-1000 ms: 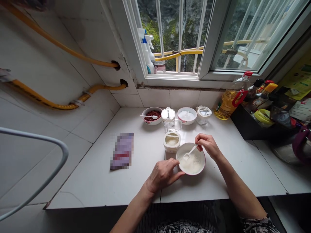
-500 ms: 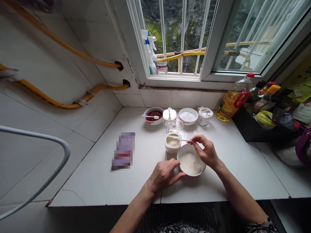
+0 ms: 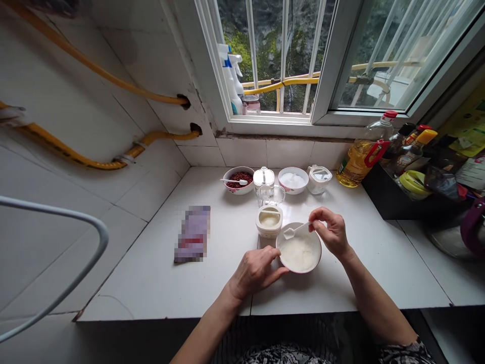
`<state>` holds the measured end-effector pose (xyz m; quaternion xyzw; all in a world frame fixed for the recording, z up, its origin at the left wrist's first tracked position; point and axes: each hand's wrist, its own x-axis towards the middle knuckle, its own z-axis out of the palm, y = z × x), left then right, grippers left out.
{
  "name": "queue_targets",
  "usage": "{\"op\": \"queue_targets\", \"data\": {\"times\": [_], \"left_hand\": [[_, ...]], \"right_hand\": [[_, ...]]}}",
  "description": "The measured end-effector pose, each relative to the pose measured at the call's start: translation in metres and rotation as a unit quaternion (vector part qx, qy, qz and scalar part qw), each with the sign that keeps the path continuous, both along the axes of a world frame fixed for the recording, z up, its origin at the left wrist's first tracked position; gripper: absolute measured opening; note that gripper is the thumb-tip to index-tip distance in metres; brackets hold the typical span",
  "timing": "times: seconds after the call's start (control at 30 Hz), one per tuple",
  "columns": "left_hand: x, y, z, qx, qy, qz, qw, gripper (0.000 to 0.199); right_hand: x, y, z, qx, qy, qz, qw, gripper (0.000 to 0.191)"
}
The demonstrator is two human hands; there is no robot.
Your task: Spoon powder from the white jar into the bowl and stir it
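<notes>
My right hand [image 3: 330, 230] pinches the handle of a small white spoon [image 3: 291, 232], its scoop over the upper left part of a white bowl [image 3: 319, 255]. Pale granular powder [image 3: 299, 254] lies in that bowl. With thumb and fingers, my left hand [image 3: 257, 270] grips the bowl's left rim. Just behind it stands a seasoning jar [image 3: 269, 230] with its clear lid [image 3: 271, 194] raised and pale contents showing. Whether anything is in the scoop is hard to make out.
Along the wall stand a bowl of dark red pieces [image 3: 238, 179] with a white spoon across it, a closed jar [image 3: 263, 177], a bowl of white grains [image 3: 293, 180] and another jar [image 3: 319, 179]. A purple packet [image 3: 193, 235] lies left; an oil bottle [image 3: 354, 159] stands right.
My right hand has drawn the spoon from over the open jar rightward, and its scoop is now above the bowl. My left hand keeps its hold on the rim.
</notes>
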<state>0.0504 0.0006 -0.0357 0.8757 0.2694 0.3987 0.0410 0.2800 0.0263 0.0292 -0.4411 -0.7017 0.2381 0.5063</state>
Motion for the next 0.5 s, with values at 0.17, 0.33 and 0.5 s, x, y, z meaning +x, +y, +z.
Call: {"op": "queue_targets", "data": {"times": [0.17, 0.33, 0.5], "left_hand": [[0.000, -0.001, 0.000, -0.010, 0.003, 0.000, 1.000, 0.027], [0.000, -0.001, -0.001, -0.010, 0.001, -0.003, 1.000, 0.026], [-0.001, -0.001, -0.001, -0.013, 0.000, -0.001, 1.000, 0.025]], "right_hand": [[-0.005, 0.004, -0.004, -0.012, -0.152, 0.039, 0.988, 0.019], [-0.011, 0.004, -0.007, -0.079, -0.133, 0.061, 0.986, 0.020], [-0.005, 0.007, -0.002, -0.184, 0.012, 0.032, 0.982, 0.013]]}}
